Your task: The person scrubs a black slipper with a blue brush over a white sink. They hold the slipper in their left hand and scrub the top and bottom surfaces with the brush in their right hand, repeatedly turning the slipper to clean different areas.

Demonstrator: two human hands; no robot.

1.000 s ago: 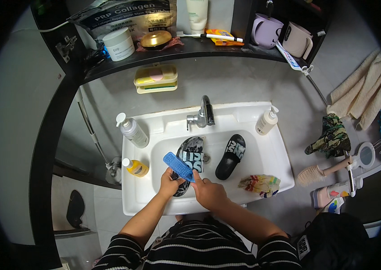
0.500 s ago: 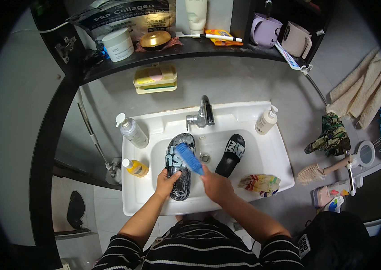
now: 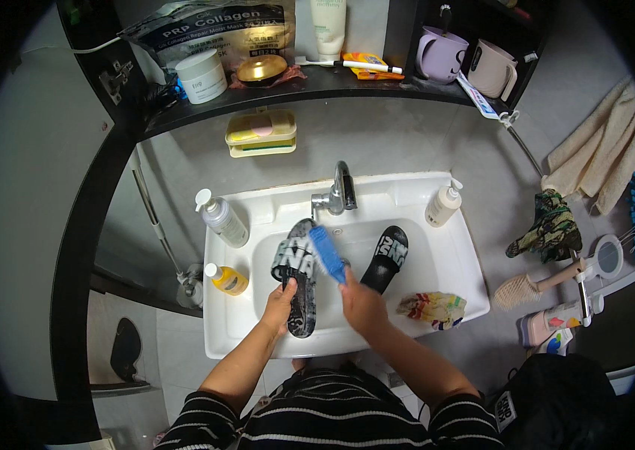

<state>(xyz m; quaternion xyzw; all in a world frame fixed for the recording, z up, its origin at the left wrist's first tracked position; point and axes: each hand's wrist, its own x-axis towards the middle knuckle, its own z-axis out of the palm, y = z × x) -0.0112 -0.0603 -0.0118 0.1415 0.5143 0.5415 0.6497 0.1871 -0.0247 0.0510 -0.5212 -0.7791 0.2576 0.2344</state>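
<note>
Over the white sink [image 3: 475,277], my left hand [image 3: 278,309] grips a black slide sandal [image 3: 303,304] by its side, thumb on the footbed. Pale lettering covers its strap, and whitish suds cling to it. My right hand [image 3: 363,300] is closed round the handle of a blue scrubbing brush [image 3: 327,253]. The brush head is at the right edge of the sandal's strap; I cannot tell whether the bristles touch it. A second black slide sandal [image 3: 386,262] lies in the basin to the right, toe end away from me.
A crumpled multicoloured cloth [image 3: 433,309] lies on the sink's right front. Behind the basin rises a chrome faucet [image 3: 343,187]. Pump bottles [image 3: 224,220] [image 3: 443,204] stand at both sides, a yellow bottle [image 3: 227,280] at left. A black shelf [image 3: 272,103] spans above.
The held sandal has tilted onto its side, its strap turning leftward. The brush has moved right, from over the strap to its edge.
</note>
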